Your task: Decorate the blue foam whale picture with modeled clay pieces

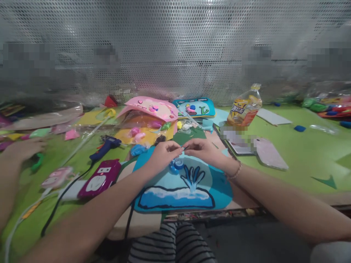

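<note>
My left hand point(163, 159) and my right hand point(203, 151) meet fingertip to fingertip above a blue foam board. The fingers of both are pinched closed; a tiny pale and dark bit shows between them, too small to name. Below them lies the blue foam board point(225, 190), bearing a black-outlined band of blue and white water point(175, 197) and a blue plant shape point(193, 177). Just under my fingertips, a small blue figure with a coiled round part point(178, 164) rests on the board. A crumpled blue packet point(138, 149) lies by the board's upper left edge.
Left are a blue glue gun point(105, 149), a maroon packet point(100, 179), cables and another person's hand point(24, 148). Behind stand decorated pink point(167, 107) and blue boards point(203, 106) and clay bags. Right are a bottle point(244, 107) and a pink phone point(271, 153).
</note>
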`<action>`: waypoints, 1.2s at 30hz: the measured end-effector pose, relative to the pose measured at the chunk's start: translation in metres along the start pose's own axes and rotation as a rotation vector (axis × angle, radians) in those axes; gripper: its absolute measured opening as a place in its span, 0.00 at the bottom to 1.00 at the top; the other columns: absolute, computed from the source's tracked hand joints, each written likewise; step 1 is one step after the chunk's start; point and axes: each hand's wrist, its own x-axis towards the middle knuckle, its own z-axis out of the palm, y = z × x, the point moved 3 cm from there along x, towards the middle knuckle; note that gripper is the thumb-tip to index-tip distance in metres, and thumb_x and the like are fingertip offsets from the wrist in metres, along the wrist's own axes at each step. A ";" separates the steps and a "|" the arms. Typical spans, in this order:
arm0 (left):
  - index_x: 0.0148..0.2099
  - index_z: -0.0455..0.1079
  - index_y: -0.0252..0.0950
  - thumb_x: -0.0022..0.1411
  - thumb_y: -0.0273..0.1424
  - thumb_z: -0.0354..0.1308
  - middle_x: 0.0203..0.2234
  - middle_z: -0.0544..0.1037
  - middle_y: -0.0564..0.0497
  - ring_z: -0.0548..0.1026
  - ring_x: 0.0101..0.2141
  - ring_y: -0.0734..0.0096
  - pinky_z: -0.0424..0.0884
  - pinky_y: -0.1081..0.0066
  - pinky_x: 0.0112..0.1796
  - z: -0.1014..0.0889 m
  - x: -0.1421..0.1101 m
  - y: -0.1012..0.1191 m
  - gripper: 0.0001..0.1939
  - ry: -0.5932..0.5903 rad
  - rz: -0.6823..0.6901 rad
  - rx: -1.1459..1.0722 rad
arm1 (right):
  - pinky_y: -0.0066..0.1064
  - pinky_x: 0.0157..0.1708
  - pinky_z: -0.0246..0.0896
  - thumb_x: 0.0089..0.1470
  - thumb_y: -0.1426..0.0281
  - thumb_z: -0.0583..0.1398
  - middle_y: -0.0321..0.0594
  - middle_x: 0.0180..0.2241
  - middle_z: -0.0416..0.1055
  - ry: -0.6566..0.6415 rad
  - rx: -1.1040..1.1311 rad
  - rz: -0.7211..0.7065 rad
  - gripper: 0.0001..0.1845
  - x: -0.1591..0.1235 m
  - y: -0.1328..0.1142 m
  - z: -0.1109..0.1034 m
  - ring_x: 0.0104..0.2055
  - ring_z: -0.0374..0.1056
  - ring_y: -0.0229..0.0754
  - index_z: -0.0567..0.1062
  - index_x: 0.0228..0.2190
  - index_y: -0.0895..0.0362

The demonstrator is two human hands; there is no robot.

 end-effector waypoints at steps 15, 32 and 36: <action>0.26 0.71 0.36 0.61 0.42 0.52 0.22 0.76 0.50 0.72 0.26 0.70 0.65 0.72 0.29 0.000 -0.005 0.005 0.18 -0.050 -0.011 0.210 | 0.27 0.27 0.64 0.52 0.68 0.62 0.39 0.28 0.74 0.129 -0.286 -0.298 0.04 -0.004 -0.006 0.001 0.28 0.68 0.36 0.77 0.30 0.56; 0.24 0.75 0.37 0.57 0.44 0.55 0.23 0.79 0.50 0.73 0.26 0.70 0.66 0.72 0.30 0.000 -0.007 0.004 0.18 -0.116 -0.136 0.067 | 0.26 0.29 0.67 0.58 0.75 0.57 0.38 0.29 0.69 0.076 -0.555 -0.620 0.04 -0.016 -0.023 0.005 0.31 0.68 0.35 0.72 0.34 0.55; 0.24 0.76 0.38 0.56 0.43 0.58 0.22 0.79 0.50 0.73 0.26 0.70 0.67 0.72 0.30 -0.002 -0.006 -0.001 0.16 -0.121 -0.137 0.056 | 0.27 0.30 0.68 0.59 0.74 0.56 0.38 0.29 0.69 0.073 -0.582 -0.649 0.05 -0.018 -0.027 0.007 0.32 0.68 0.36 0.71 0.35 0.54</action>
